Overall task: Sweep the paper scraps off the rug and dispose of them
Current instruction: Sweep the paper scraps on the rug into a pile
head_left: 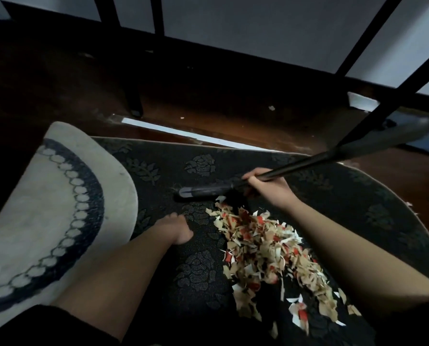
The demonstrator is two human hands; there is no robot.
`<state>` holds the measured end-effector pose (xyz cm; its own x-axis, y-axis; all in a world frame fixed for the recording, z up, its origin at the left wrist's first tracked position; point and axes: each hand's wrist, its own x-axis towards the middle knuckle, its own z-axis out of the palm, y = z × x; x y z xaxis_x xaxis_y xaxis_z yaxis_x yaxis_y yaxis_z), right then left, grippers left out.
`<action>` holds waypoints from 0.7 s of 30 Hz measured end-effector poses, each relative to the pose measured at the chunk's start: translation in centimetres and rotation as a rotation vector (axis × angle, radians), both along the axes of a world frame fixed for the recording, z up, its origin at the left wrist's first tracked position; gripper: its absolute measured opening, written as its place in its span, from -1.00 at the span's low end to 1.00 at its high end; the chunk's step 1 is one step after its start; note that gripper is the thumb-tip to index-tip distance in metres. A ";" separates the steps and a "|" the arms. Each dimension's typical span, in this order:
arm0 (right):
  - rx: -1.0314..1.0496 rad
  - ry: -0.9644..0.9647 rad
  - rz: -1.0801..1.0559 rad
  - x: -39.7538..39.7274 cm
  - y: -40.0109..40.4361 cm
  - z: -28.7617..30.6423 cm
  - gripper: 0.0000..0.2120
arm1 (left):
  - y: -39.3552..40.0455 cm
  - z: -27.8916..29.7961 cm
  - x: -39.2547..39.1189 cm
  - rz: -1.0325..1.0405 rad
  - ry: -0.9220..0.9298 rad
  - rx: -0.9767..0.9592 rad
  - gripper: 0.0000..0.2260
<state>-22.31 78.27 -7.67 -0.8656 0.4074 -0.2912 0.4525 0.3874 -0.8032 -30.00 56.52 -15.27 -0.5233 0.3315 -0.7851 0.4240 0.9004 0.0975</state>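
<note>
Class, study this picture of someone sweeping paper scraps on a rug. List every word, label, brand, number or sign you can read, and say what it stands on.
None can be read anywhere in this view.
paper scraps: tan, white and red patches, possibly torn print, but too small and blurred to read.
broom, gripped by the right hand: no label shows.
dark rug, where the left hand rests: flower pattern only.
pale round rug: ring pattern only.

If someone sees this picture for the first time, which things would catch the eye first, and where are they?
First, the pile of paper scraps, tan, white and red, lying on the dark flowered rug at lower centre right. Just above it, the right hand grips the black broom handle, with the broom head at the pile's top edge. The left hand rests on the rug, beside a pale rug with a dark ring.
</note>
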 end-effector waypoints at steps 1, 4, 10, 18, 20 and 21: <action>0.006 -0.025 0.020 0.8 0.1 -0.1 -0.81 | -0.1 0.0 0.0 -0.006 0.002 -0.004 -0.38; -0.016 -0.053 0.089 3.4 1.0 0.5 -0.80 | -0.3 0.1 0.2 -0.017 0.009 -0.018 -0.38; 0.025 -0.046 0.139 7.5 3.9 2.5 -0.68 | -0.2 0.1 0.6 -0.057 0.008 -0.085 -0.41; 0.028 0.092 0.084 8.2 5.7 4.9 -0.72 | 0.4 -0.3 0.6 -0.052 0.001 -0.101 -0.40; 0.040 0.102 0.048 7.2 5.5 4.5 -0.73 | 0.4 -0.3 0.5 -0.057 0.008 -0.103 -0.41; 0.033 0.106 0.029 6.6 5.3 4.3 -0.74 | 0.4 -0.3 0.5 -0.061 0.013 -0.102 -0.41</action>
